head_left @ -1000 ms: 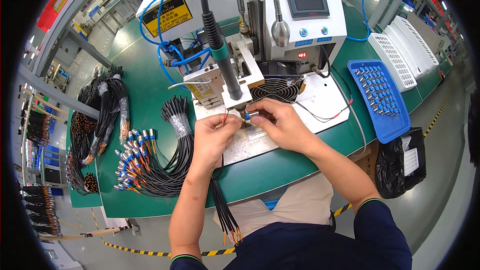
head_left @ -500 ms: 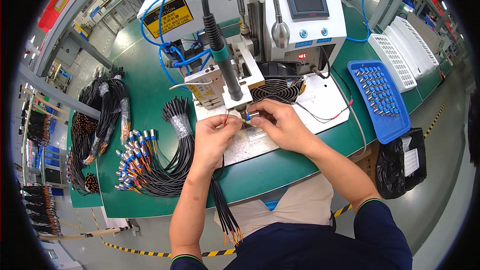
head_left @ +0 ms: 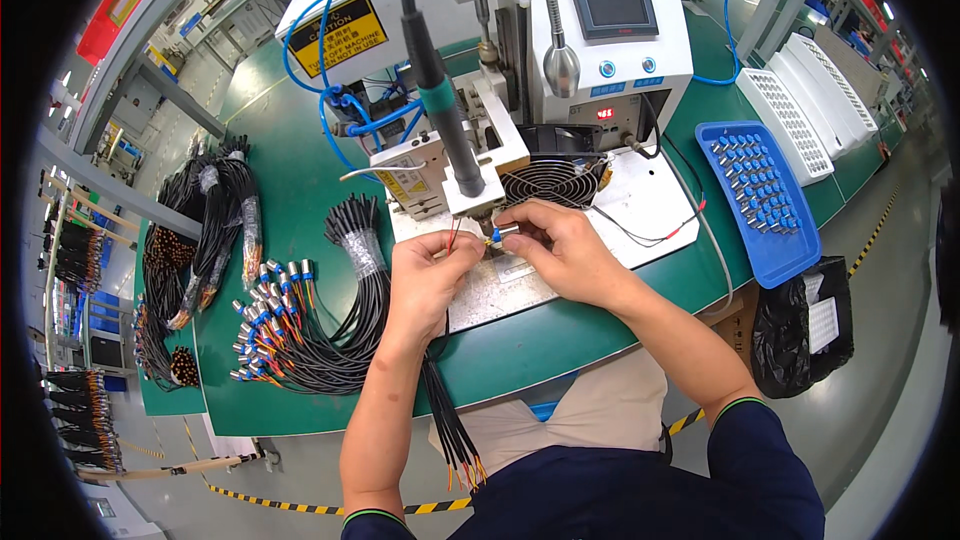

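Note:
Below the tip of a soldering machine's iron (head_left: pixel 455 135), both my hands meet over the white base plate. My right hand (head_left: pixel 565 250) is closed, its thumb and fingers pinching a small silver-and-blue cylindrical connector (head_left: pixel 506 233). My left hand (head_left: pixel 432 270) is pinched on thin wires; a red wire (head_left: pixel 453 234) sticks up by its fingertips, and a yellow one runs toward the connector. From under that hand, several black cables (head_left: pixel 452 415) with bared red and yellow ends hang over the table's front edge. Whether the wire touches the connector is too small to tell.
A bundle of black cables (head_left: pixel 350 325) ending in blue-and-silver connectors (head_left: pixel 270 315) lies left of my hands. More cable bundles (head_left: pixel 205 220) lie further left. At right are a blue tray (head_left: pixel 735 132) of connectors and white perforated racks (head_left: pixel 785 120). A black fan (head_left: pixel 548 180) stands behind my right hand.
The soldering iron and its head have shifted very slightly. My hands keep almost the same place and grip.

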Tool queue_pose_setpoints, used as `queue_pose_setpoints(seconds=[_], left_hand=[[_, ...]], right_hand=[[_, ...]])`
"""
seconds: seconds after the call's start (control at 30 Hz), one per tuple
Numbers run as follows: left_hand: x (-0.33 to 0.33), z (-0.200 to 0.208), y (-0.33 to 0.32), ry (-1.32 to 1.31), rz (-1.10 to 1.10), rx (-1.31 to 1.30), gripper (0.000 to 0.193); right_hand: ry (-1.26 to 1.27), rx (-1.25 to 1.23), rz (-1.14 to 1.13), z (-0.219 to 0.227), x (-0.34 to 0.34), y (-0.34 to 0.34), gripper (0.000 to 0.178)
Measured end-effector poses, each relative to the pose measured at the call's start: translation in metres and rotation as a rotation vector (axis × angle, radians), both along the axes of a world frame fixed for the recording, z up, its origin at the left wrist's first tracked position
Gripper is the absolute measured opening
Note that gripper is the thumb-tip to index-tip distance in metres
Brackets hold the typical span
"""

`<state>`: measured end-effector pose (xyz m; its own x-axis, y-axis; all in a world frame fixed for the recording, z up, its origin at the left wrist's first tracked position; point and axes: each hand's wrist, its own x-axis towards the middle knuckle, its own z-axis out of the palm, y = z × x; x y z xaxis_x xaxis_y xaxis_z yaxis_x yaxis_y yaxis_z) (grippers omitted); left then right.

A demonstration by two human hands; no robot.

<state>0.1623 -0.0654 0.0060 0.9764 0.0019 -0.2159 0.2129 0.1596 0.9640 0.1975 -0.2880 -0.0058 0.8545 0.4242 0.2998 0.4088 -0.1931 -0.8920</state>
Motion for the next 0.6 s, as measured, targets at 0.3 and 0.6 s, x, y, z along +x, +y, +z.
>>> queue_pose_setpoints(seconds=[0.3,0.6], left_hand=[[-0.0022,0.0024,0.0006,0.013,-0.009,-0.010,0.010],[-0.0002,0.0013,0.0014,-0.012,-0.002,-0.082,0.015]], right_hand=[[-0.009,-0.016,-0.008,0.0004,-0.0009,-0.0004,0.025],[-0.008,-0.018,-0.004,0.0000,0.0000,-0.0018,0.025]])
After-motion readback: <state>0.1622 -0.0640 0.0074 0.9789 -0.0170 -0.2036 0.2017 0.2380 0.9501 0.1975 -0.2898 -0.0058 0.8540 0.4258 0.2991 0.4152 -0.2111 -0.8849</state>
